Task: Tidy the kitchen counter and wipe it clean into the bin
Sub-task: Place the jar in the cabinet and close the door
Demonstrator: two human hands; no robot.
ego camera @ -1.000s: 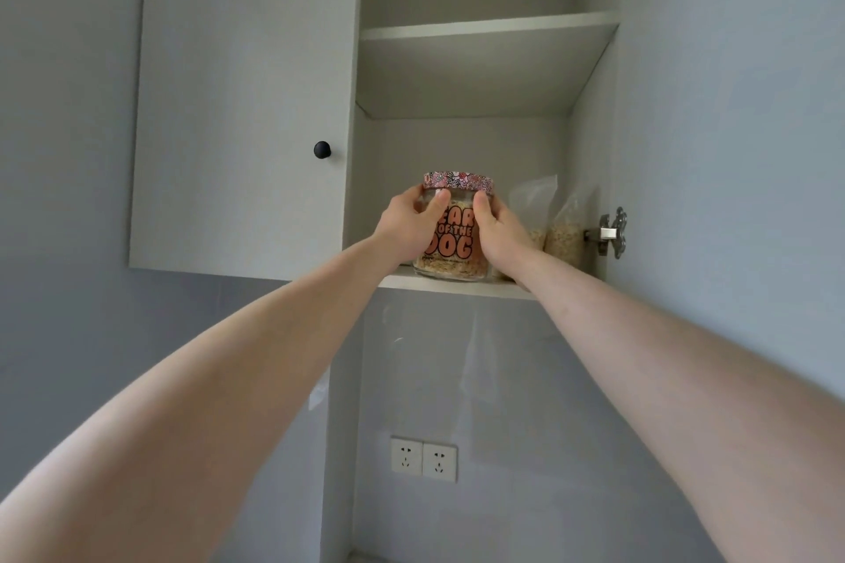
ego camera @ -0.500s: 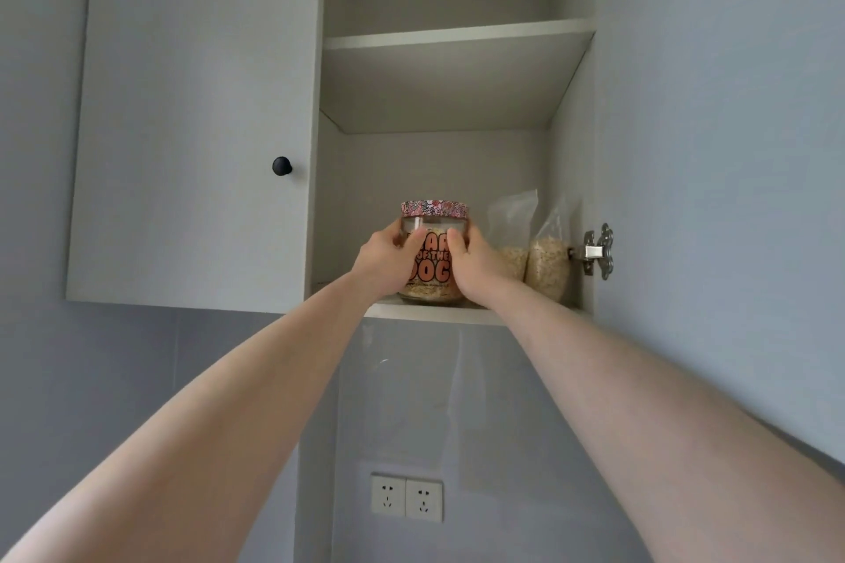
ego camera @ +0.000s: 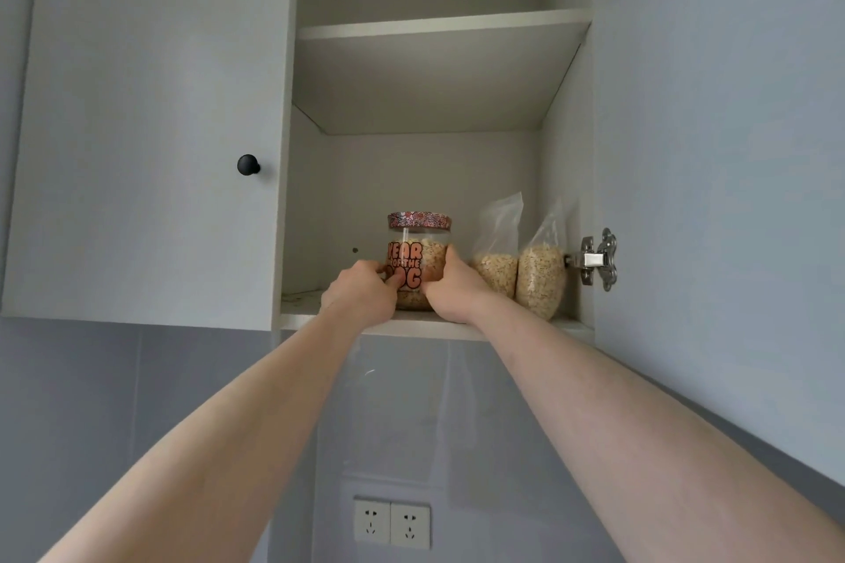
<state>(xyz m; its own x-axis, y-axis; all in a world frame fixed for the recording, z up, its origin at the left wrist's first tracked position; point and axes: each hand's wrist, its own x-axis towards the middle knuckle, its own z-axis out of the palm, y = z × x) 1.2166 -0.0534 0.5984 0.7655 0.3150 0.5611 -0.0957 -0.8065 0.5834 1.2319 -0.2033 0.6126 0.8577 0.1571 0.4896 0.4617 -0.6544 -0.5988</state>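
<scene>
A glass jar (ego camera: 423, 245) with a pink patterned lid and orange lettering, part filled with oats, stands upright on the lower shelf (ego camera: 526, 327) of an open wall cabinet. My left hand (ego camera: 361, 293) grips its lower left side, thumb across the front. My right hand (ego camera: 450, 288) grips its lower right side. Both arms reach up from below. The jar's base is hidden behind my hands.
Two clear bags of oats (ego camera: 496, 270) (ego camera: 542, 279) stand right of the jar against the cabinet side. The upper shelf (ego camera: 439, 32) is bare. A closed door with a black knob (ego camera: 248, 165) is left; a hinge (ego camera: 596, 261) and open door are right. Wall sockets (ego camera: 392, 522) sit below.
The jar has gone further back onto the shelf and my hands have slid lower on its sides. The view has tilted, so the cabinet sits lower in frame.
</scene>
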